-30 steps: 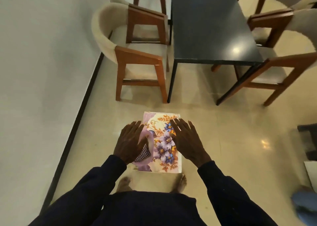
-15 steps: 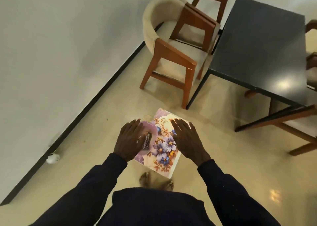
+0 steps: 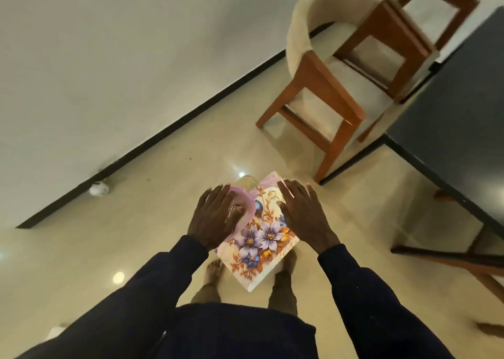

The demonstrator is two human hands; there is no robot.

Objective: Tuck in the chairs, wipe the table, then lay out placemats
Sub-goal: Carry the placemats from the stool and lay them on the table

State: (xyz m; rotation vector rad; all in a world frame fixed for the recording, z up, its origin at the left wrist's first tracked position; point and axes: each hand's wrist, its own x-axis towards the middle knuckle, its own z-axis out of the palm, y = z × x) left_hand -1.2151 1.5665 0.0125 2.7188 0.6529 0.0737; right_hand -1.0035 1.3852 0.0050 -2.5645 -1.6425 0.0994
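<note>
I carry a stack of floral placemats (image 3: pixel 261 238) in front of my body, above the floor and my bare feet. My left hand (image 3: pixel 215 219) lies over the stack's left corner and holds a pink cloth (image 3: pixel 246 208) with a checked piece against it. My right hand (image 3: pixel 302 217) holds the stack's right edge, fingers spread on top. The dark table (image 3: pixel 450 113) stands at the right. A cream chair with a wooden frame (image 3: pixel 327 91) stands pulled out at the table's left side, and a second one (image 3: pixel 436 7) is behind it.
A white wall with a black baseboard (image 3: pixel 163 135) runs along the left. A small white object (image 3: pixel 98 189) lies on the floor by the baseboard. Wooden legs of another chair (image 3: pixel 463 257) show under the table at the right. The floor is glossy beige tile.
The view has swung left and closer to the wall, so the table and chairs now sit at the upper right. Both hands keep the same hold on the placemats.
</note>
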